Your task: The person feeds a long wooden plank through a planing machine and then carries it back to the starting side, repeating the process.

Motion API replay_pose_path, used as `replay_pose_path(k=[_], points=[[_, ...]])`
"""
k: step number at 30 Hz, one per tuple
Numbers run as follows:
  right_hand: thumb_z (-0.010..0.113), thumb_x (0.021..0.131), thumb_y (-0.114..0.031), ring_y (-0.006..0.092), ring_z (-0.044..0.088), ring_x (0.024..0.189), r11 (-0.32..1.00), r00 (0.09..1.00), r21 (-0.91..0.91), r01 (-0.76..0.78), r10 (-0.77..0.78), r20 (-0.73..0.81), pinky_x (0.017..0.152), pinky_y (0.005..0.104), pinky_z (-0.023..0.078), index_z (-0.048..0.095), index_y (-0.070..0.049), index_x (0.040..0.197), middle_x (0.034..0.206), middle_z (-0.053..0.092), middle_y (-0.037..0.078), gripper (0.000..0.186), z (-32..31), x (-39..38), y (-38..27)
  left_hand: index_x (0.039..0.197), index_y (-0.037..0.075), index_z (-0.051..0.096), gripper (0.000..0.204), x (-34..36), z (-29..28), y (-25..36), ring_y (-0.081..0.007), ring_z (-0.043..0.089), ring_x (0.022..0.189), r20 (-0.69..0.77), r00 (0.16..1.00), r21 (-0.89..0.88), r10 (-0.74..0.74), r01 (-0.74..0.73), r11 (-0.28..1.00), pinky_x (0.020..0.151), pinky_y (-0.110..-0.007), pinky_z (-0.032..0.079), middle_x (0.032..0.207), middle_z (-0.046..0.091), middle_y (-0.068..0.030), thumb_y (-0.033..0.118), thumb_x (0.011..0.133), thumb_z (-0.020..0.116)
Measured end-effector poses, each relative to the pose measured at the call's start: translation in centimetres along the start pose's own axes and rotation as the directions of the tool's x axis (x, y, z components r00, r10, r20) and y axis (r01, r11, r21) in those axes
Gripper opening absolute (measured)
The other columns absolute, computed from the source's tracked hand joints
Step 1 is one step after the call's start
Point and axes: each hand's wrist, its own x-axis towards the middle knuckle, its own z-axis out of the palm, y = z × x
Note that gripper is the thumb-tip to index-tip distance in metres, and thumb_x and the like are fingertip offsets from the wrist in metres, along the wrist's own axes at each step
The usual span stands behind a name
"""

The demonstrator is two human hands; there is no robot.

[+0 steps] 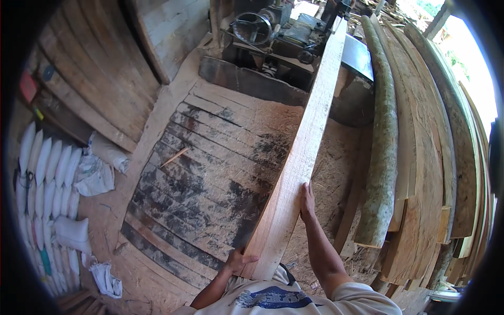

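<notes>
A long, pale sawn wooden plank (pixel 296 181) stretches from my waist to a machine at the far end. My left hand (pixel 241 261) grips its left edge close to the near end, with the thumb on top and the fingers hidden beneath. Farther along, my right hand (pixel 308 201) holds the right edge, its fingers lying up the side and partly out of sight. The near end of the plank is against or just in front of my shirt. At its far end, the plank meets the dark machine (pixel 340 9), where the contact is too small to make out.
A handwheel (pixel 252 29) sits on the machinery at the back. Sawdust covers the floorboards (pixel 210 152), where a thin wood stick (pixel 175 156) lies. To the right are a bark-covered log (pixel 382 142) and stacked slabs (pixel 428 157). White sacks (pixel 52 163) and leaning boards (pixel 100 63) stand left.
</notes>
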Motion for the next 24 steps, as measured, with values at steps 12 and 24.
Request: replay_pose_path(k=[12,24], points=[[0.057,0.092,-0.025,0.0183,0.054,0.112,0.968,0.990,-0.210,-0.135,0.141,0.010,0.095,0.0288,0.042,0.035,-0.004,0.143,0.130,0.048,0.013,0.059,-5.8,14.5,-9.7,0.112,-0.004,0.062,0.064,29.9,5.1,27.1,-0.0217,0.062,0.096,0.037,0.999,-0.108,0.007,-0.003,0.994,0.084,-0.032,0.049,0.106,0.066,-0.0149,0.034,0.065,0.083],[0.070,0.083,-0.009,0.0137,0.057,0.090,0.931,0.940,-0.297,0.213,-0.278,-0.199,0.078,0.0276,0.047,0.060,-0.003,0.123,0.101,0.059,0.008,0.042,-8.4,38.3,-14.5,0.105,-0.003,0.067,0.060,62.7,10.2,51.5,-0.0233,0.067,0.087,0.039,0.999,0.033,-0.029,0.027,0.999,0.079,-0.032,0.052,0.098,0.069,-0.0159,0.041,0.065,0.080]])
